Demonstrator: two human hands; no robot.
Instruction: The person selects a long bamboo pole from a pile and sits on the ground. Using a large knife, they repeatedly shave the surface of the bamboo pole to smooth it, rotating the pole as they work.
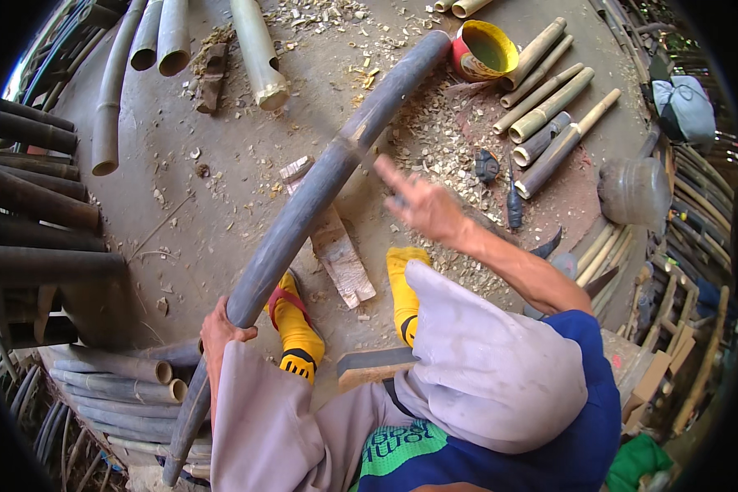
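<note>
A long, dark grey bamboo pole (299,213) lies slantwise before me, running from the far right of the middle down past my left thigh. My left hand (224,332) is closed around its near part. A pale notched spot (354,141) marks a node in the pole's upper half. Just right of that node is my right hand (418,201), smeared by motion. Its index finger looks stretched out, but I cannot make out whether it holds anything. A faint streak crosses the pole near the node. Beneath the pole lies a pale, chipped wooden block (342,258).
A red bucket with a yellow inside (488,51) touches the pole's far end. Cut bamboo lengths (553,105) lie at the right, by a tape measure (487,166) and a dark-handled tool (514,201). A curved blade (548,243) is near my right forearm. Bamboo stacks (123,385) stand at left.
</note>
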